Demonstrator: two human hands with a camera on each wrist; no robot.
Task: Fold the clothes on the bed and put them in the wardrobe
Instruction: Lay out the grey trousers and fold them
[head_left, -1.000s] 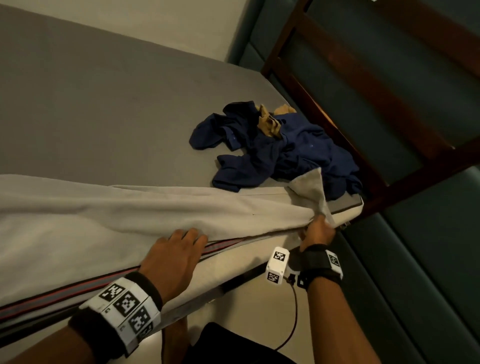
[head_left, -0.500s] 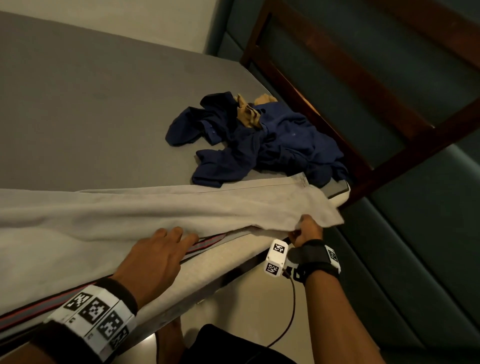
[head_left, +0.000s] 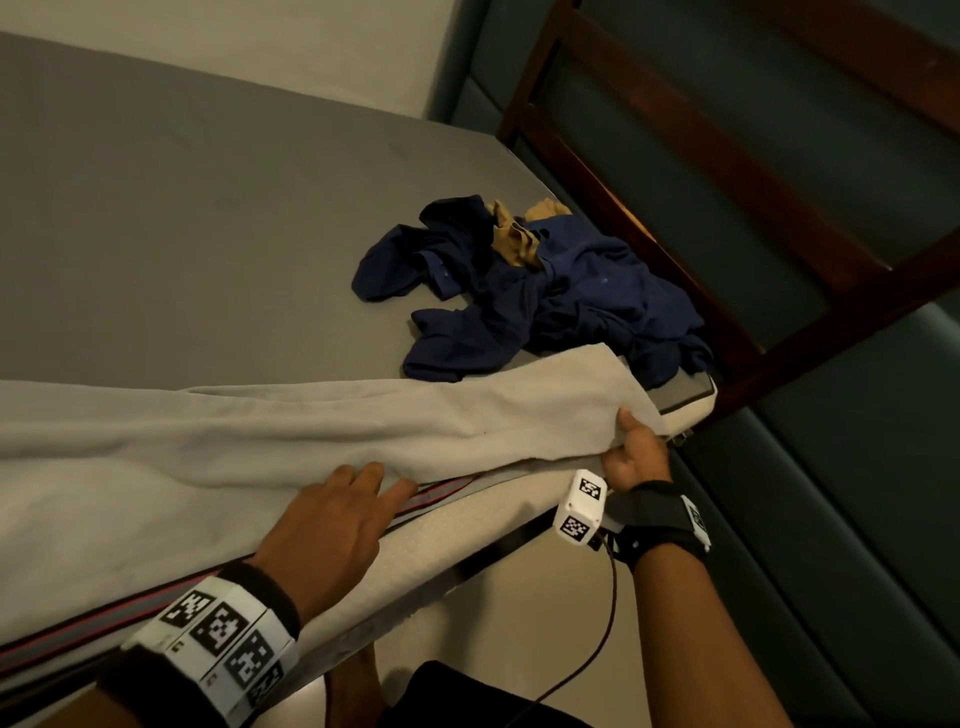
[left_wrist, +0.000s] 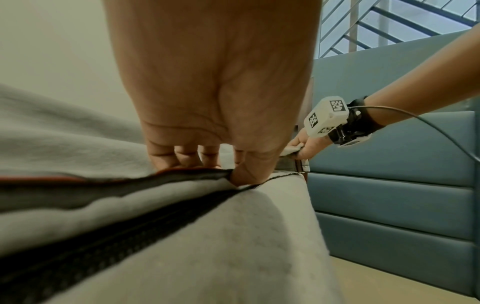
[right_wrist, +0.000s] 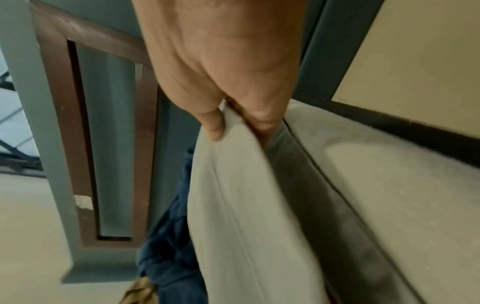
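Note:
Light grey trousers (head_left: 311, 431) lie stretched along the near edge of the grey bed (head_left: 208, 234). My right hand (head_left: 631, 452) pinches their end at the bed's right corner, thumb on top and fingers under the cloth (right_wrist: 246, 205). My left hand (head_left: 358, 499) rests on the near fold of the trousers, fingers nearly straight and pressing down at the mattress edge (left_wrist: 207, 160). Behind the trouser end sits a crumpled heap of dark blue clothes (head_left: 545, 301) with a tan garment (head_left: 514, 239) on it.
A dark wooden frame (head_left: 675, 171) runs along the bed's right side against a teal padded wall (head_left: 857, 467). A black cable (head_left: 608, 623) hangs from my right wrist over the pale floor. Bare grey mattress extends to the far left.
The trouser end that stood up above my right hand now lies flat, close to the blue heap. My left hand has stayed on the near fold.

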